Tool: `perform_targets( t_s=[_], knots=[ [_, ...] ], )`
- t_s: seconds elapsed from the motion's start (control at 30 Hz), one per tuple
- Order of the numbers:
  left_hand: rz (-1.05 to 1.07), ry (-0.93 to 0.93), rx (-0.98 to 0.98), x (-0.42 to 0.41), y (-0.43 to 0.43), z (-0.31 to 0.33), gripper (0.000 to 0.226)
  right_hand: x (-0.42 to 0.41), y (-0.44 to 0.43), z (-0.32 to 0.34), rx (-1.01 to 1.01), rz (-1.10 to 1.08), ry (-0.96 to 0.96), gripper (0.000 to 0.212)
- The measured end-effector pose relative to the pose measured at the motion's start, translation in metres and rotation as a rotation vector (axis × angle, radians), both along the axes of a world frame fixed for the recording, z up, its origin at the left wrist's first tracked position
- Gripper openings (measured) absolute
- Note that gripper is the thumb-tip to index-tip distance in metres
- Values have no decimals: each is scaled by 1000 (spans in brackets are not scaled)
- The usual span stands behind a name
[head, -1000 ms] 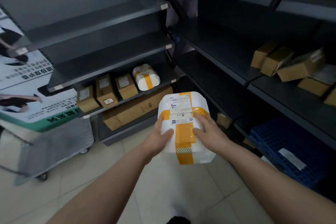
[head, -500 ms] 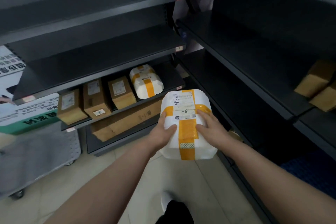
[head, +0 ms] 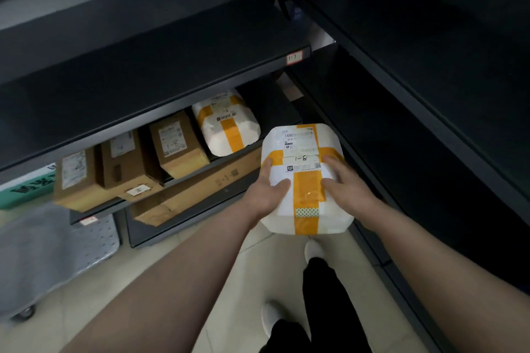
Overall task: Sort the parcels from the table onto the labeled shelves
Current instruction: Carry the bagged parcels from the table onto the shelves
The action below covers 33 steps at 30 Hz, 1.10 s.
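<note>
Left hand (head: 266,195), right hand (head: 350,189), both forearms (head: 186,266) bare. Black trousers (head: 324,295), reaching the shoe tops. White shoes (head: 314,249), plain rounded toes.

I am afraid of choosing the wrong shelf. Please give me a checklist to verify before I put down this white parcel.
1. Grip: left hand and right hand both hold the white parcel: ok.
2. Its mark reads 1-8: ok.
3. The lower shelf matches: a brown box there also reads 1-8: ok.
4. That shelf's own tag: blurred, cannot tell.
5. Bare room right of the second white parcel: ok.
6. The upper tag reads 1-7, wrong shelf: not ok.
</note>
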<state>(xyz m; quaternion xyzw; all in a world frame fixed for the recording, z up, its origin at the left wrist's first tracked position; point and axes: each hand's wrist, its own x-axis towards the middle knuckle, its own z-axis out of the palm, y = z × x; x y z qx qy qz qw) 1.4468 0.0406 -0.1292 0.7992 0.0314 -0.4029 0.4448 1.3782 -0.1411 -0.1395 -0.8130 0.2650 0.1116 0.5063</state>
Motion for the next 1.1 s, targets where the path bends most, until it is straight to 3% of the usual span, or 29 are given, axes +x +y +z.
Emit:
perform_targets(
  t_s=[0.33, 0.57, 0.73, 0.8, 0.9, 1.0, 1.1],
  knots=[
    [65, -67, 12, 129, -82, -83, 75, 143, -76, -79, -6, 13, -66, 56],
    [68, -320, 225, 208, -108, -137, 74, 241, -104, -142, 88, 73, -145, 50],
    [-147, -492, 406, 226, -101, -158, 81, 296, -103, -166, -13, 320, -156, 47],
    [-357, -556, 521, 223, -98, -166, 86, 302, -107, -172, -87, 465, -83, 63],
    [-568, -658, 711, 225, -92, -176, 89, 298, -108, -179, -435, 696, -40, 96],
    [-638, -767, 854, 236, -93, -179, 88, 298, -105, -184, -754, 722, -149, 86],
    [-611, -804, 878, 253, -100, -179, 86, 316, -104, -178, -776, 675, -216, 70]
  ],
)
